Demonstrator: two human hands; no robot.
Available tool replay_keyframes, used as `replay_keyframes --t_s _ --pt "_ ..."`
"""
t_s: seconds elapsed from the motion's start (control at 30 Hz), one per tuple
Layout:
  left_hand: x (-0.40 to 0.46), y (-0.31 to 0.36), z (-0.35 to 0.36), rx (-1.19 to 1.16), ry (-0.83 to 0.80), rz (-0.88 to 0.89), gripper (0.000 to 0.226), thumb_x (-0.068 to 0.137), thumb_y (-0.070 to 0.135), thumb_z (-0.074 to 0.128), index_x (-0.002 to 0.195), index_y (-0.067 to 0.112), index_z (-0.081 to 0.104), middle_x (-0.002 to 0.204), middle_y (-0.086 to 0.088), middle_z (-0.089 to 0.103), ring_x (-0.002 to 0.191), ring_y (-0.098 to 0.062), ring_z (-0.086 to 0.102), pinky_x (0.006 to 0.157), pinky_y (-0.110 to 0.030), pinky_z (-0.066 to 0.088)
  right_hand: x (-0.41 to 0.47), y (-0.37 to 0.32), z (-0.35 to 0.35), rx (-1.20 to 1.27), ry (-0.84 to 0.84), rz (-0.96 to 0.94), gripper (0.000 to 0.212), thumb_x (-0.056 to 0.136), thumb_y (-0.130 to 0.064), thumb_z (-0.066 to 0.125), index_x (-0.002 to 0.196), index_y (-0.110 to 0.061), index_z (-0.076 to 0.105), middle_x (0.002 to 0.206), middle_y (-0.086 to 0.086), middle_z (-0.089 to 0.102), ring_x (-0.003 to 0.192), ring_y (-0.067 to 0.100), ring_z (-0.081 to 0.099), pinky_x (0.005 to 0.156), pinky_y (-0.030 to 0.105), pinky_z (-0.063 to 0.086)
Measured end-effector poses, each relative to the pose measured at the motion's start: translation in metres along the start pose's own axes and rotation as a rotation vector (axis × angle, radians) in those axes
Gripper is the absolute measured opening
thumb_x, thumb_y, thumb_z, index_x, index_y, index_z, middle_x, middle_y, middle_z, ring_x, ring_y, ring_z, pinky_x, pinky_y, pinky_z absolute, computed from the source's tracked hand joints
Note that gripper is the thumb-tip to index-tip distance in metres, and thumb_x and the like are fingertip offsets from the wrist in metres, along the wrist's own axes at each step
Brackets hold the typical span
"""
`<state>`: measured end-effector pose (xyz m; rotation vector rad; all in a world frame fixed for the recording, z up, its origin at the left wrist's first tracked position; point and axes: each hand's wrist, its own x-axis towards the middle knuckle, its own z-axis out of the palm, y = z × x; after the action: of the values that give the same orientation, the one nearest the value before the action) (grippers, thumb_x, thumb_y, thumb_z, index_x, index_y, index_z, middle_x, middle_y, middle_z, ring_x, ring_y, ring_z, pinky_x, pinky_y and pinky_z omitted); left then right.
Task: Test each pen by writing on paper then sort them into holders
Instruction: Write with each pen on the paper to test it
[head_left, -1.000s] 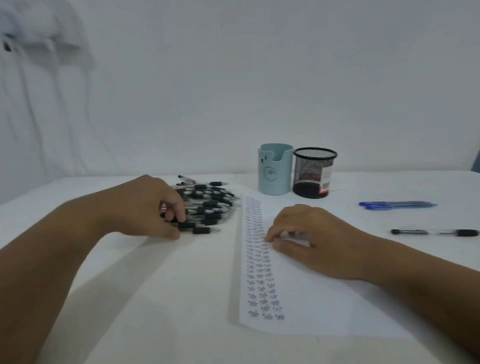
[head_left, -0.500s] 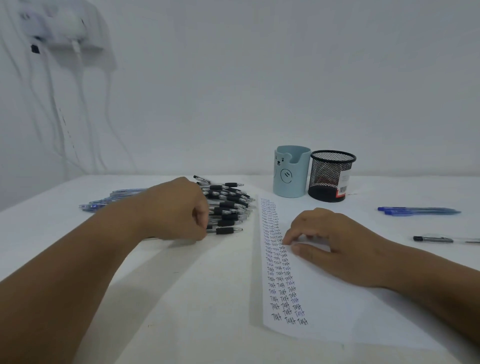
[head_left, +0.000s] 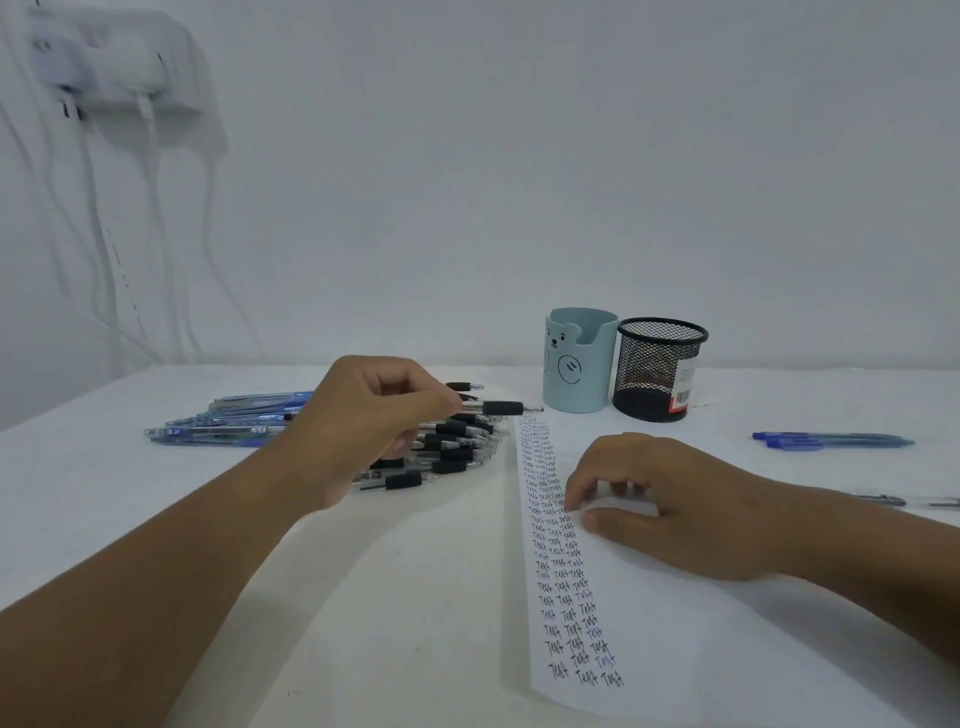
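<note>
Far to your left a row of blue pens (head_left: 228, 421) lay side by side on the white table (head_left: 93, 519), and nothing showed whether they had been tried. Next to them sat the heap of black-grip pens (head_left: 447, 452), a large pile, which I judge to be most of the work left. Your left hand (head_left: 363, 415) hovered over that heap with fingers and thumb pinched round one black-grip pen (head_left: 498, 408), lifted clear of the pile with its tip pointing right toward the sheet. The paper (head_left: 675, 639) lay just right of the heap, its left margin filled from top to bottom with three narrow columns of the word "Test", mostly black with a few blue, so many trials looked done while the rest of the sheet stayed blank. Your right hand (head_left: 670, 509) rested on the paper beside those columns, fingers loosely curled with the tips pressing it flat, gripping nothing. Behind the sheet stood the light blue bear holder (head_left: 579, 364) and, touching or nearly touching it, the black mesh holder (head_left: 657, 371); no pen stuck up from either. Farther right lay two blue pens (head_left: 831, 441) together, and near the edge a black pen (head_left: 904, 501), perhaps tested but not yet put in a holder.
</note>
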<state>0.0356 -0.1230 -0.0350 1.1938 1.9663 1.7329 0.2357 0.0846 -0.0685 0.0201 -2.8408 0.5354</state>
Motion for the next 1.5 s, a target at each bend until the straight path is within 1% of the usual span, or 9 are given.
replay_keyframes --t_s 0.2,0.33,0.43,0.57,0.67,0.73,0.9,1.07,1.5 --pt "0.004 -0.003 0.017 -0.043 0.098 -0.077 0.045 0.092 0.011 0.066 0.051 0.023 0.051 0.054 0.000 0.034 0.049 -0.017 0.026 0.053 -0.028 0.025 0.014 -0.007 -0.018 -0.019 -0.080 0.017 0.006 0.089 -0.027 0.070 0.090 -0.032 0.072 0.089 -0.017 0.069 0.080 0.008 0.061 0.070 0.014 0.045" --pt "-0.001 -0.006 0.034 -0.009 0.070 -0.106 0.019 0.092 0.017 0.069 0.074 0.016 0.066 0.052 0.005 0.045 0.050 -0.014 0.035 0.053 -0.025 0.030 0.027 -0.014 -0.028 -0.088 0.296 -0.062 0.013 0.085 -0.024 0.074 0.091 -0.031 0.065 0.053 -0.013 0.055 0.052 0.007 0.053 0.055 0.018 0.037" --pt "-0.005 -0.003 0.048 -0.015 -0.005 -0.101 0.011 0.092 0.023 0.071 0.082 0.019 0.072 0.059 0.006 0.056 0.052 -0.009 0.045 0.053 -0.021 0.037 0.046 -0.025 -0.020 -0.395 0.284 -0.040 0.031 0.090 -0.044 0.066 0.120 -0.037 0.063 0.054 -0.016 0.046 0.057 0.002 0.050 0.059 0.025 0.038" --pt "-0.006 -0.002 0.051 0.055 -0.082 0.000 0.032 0.086 0.052 0.063 0.111 0.033 0.069 0.083 0.011 0.073 0.077 -0.005 0.066 0.066 -0.014 0.043 0.077 -0.016 -0.019 -0.614 0.281 0.047 0.027 0.100 -0.042 0.047 0.111 -0.030 0.069 0.083 -0.004 0.069 0.087 0.024 0.065 0.070 0.033 0.050" --pt "-0.002 -0.016 0.036 0.474 -0.053 0.255 0.054 0.084 0.072 0.056 0.132 0.046 0.051 0.101 0.021 0.067 0.102 0.005 0.055 0.088 -0.012 0.042 0.095 0.007 -0.023 -0.296 0.407 0.147 0.020 0.097 -0.036 0.060 0.093 -0.024 0.076 0.061 -0.008 0.062 0.064 0.007 0.060 0.062 0.025 0.046" --pt "0.002 -0.024 0.029 0.711 -0.125 0.409 0.052 0.086 0.072 0.051 0.129 0.045 0.057 0.112 0.029 0.061 0.118 0.007 0.047 0.107 -0.034 0.039 0.106 0.020 -0.020 0.072 0.462 0.257 0.018 0.094 -0.032 0.067 0.084 -0.021 0.077 0.052 -0.009 0.060 0.050 0.000 0.052 0.054 0.014 0.040" --pt "0.006 -0.033 0.034 0.925 -0.399 0.428 0.062 0.083 0.079 0.028 0.128 0.048 0.058 0.136 0.037 0.049 0.144 0.012 0.016 0.121 -0.034 0.001 0.109 0.032 0.006 0.669 0.525 0.436 0.032 0.093 -0.023 0.070 0.076 0.003 0.070 0.050 0.007 0.060 0.039 0.018 0.042 0.043 0.025 0.032" --pt "0.008 -0.033 0.034 0.902 -0.444 0.388 0.048 0.086 0.066 0.043 0.126 0.044 0.059 0.134 0.036 0.050 0.144 0.018 0.012 0.122 -0.030 -0.011 0.106 0.041 0.014 0.668 0.485 0.406 0.017 0.089 -0.012 0.075 0.083 0.003 0.072 0.062 0.020 0.066 0.043 0.023 0.053 0.043 0.028 0.045" --pt "0.004 -0.036 0.032 0.950 -0.468 0.422 0.067 0.082 0.076 0.023 0.133 0.046 0.055 0.139 0.035 0.047 0.145 0.018 0.004 0.122 -0.032 -0.013 0.105 0.046 0.013 0.462 0.397 0.430 0.009 0.084 -0.011 0.068 0.076 -0.010 0.070 0.067 0.004 0.073 0.051 0.014 0.053 0.055 0.031 0.045"
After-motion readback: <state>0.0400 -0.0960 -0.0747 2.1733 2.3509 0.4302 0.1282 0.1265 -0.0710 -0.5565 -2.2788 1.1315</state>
